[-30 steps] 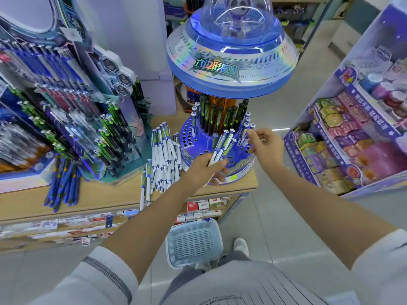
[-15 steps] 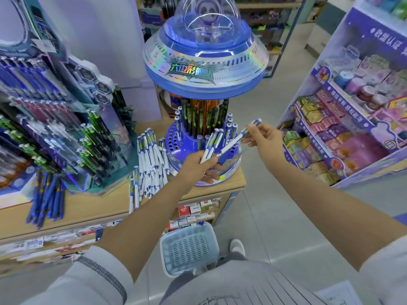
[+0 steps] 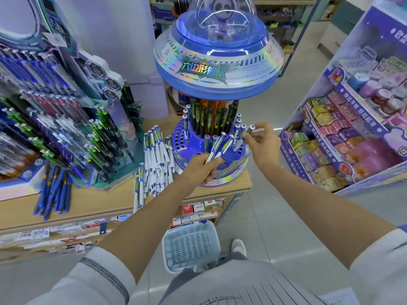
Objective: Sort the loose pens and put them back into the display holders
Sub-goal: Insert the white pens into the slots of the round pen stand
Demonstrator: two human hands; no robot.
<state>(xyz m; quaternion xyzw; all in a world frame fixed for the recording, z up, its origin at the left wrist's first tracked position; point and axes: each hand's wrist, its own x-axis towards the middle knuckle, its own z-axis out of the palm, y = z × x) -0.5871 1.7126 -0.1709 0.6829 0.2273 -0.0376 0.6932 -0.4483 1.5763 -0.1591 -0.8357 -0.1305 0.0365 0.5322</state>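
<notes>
Fingers [image 3: 253, 139] of the right hand [image 3: 263, 148] are pinched on a single pen [image 3: 250, 129] at the right side of the round display holder [image 3: 187, 143], among the pens already standing in its outer ring; can't tell if the tip has found a hole. Fingers [image 3: 212, 162] of the left hand [image 3: 201, 167] are clamped round a small bunch of pens [image 3: 217, 148] at the holder's front. Best to bring the pen upright over a free hole and seat it straight down without knocking its neighbours, with the bunch kept close. More loose pens [image 3: 156, 159] lie on the desk [image 3: 105, 199], left of the holder. Half a second ago the pen was slanted high, clear of the ring; now it is lower and closer in.
</notes>
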